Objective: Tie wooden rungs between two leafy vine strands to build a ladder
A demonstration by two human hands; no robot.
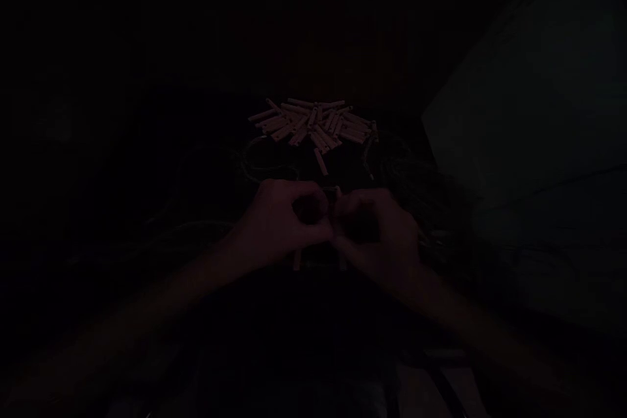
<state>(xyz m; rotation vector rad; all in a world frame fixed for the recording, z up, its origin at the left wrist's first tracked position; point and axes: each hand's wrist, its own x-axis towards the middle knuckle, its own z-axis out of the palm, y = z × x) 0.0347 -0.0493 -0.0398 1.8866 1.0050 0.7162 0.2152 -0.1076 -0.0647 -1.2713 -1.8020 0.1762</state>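
The scene is very dark. My left hand [279, 225] and my right hand [377, 235] meet at the middle of the view, fingers curled around a small pale piece [337, 192], probably wood, whose shape is mostly hidden. Beyond them lies a heap of pale flat wooden pieces [313, 123], resembling clothespin halves. One similar piece [321, 162] lies apart, just in front of the heap. Two short pale ends [296, 260] show below my hands, and I cannot tell what they belong to.
Dark loops of cord or wire [259, 160] lie on both sides of the heap. A large pale, faintly lit surface [529, 130] fills the right side. The surface under everything is too dark to make out.
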